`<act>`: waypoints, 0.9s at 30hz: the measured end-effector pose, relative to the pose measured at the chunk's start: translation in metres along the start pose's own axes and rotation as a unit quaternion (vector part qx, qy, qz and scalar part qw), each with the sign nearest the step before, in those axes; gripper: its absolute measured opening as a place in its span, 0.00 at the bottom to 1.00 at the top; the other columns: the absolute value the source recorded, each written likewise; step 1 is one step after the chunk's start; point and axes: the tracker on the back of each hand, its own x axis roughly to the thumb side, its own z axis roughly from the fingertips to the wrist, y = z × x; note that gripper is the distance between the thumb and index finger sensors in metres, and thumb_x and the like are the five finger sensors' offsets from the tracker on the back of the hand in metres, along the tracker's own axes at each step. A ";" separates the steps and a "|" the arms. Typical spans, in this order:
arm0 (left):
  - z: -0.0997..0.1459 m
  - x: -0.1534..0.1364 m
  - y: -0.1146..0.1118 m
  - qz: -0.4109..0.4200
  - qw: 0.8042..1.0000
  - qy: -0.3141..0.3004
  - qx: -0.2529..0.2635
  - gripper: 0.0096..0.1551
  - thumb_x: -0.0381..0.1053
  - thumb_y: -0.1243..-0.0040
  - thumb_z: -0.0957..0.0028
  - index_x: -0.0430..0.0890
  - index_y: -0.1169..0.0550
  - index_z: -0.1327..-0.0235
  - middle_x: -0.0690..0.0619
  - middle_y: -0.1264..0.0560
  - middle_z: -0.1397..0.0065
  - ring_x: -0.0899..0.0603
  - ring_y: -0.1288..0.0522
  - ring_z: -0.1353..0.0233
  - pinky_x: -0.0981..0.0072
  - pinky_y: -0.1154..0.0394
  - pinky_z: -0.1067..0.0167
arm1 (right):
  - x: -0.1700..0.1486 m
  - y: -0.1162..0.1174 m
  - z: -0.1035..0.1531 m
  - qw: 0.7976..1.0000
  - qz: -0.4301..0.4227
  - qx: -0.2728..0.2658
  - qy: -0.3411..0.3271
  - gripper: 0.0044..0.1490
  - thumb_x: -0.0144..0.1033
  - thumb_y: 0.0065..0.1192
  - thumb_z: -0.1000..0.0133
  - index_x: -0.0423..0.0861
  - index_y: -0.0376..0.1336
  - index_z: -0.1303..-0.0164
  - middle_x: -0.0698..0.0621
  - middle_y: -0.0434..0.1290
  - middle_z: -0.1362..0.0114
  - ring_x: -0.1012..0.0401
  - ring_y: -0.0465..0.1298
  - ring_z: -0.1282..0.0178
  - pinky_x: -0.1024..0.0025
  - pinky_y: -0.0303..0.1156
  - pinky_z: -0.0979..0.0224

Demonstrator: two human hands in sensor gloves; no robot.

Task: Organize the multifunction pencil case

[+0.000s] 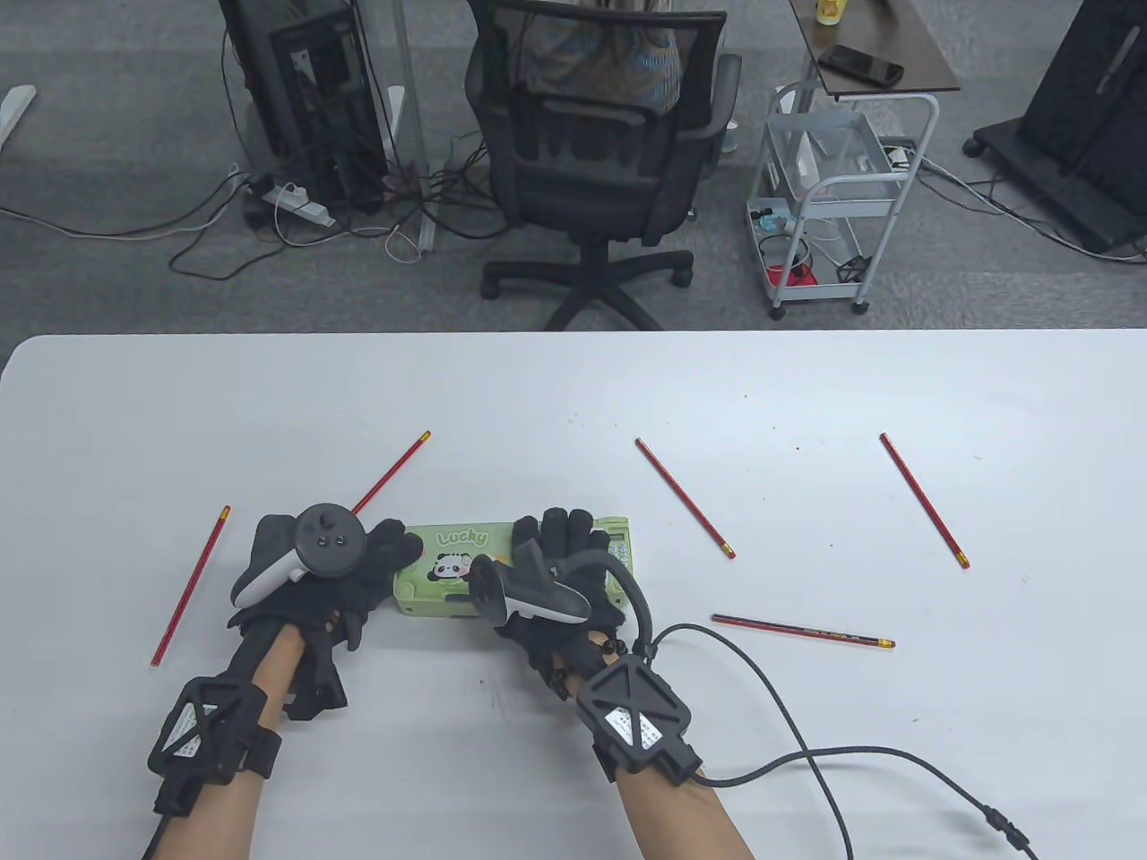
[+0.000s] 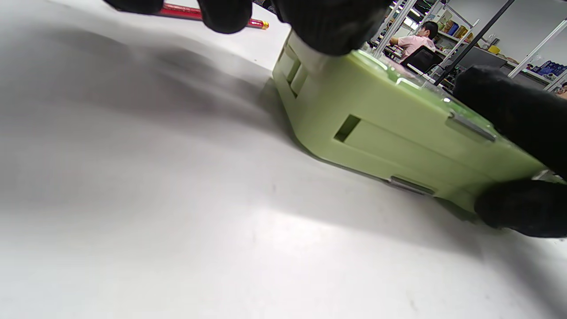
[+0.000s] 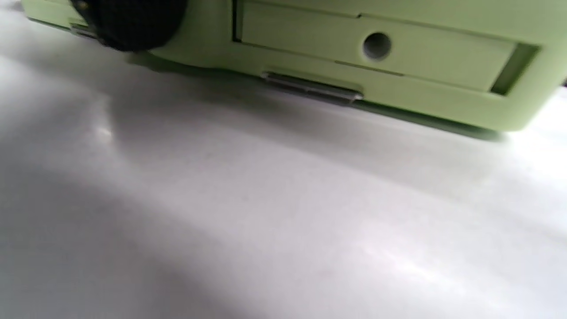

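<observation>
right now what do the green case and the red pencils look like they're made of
Pencil case: looks like moulded plastic, matte pale green, with crisp recessed slots and small metal-looking hinge pins on its side; printed glossy lid. Pencils: probably painted wood, glossy red with a gold band near one end; the core is too small to tell.

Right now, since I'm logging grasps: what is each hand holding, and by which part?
Both hold the green pencil case, closed and flat on the table. The left hand grips its left end; the right hand lies over its right half, fingers curled over the far edge.

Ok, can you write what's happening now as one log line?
pencil case: closed, flat on table | left hand: grips its left end | right hand: fingers over its top | five red pencils: loose on table
</observation>
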 end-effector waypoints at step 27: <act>0.011 0.025 0.013 0.007 0.999 -0.021 0.025 0.41 0.51 0.39 0.47 0.58 0.43 0.20 0.46 0.50 0.11 0.31 0.47 0.14 0.25 0.45 0.27 | -0.166 0.006 0.104 0.991 -0.097 -0.073 0.058 0.71 0.63 0.49 0.46 0.26 0.26 0.18 0.18 0.27 0.21 0.21 0.30 0.24 0.20 0.36 0.29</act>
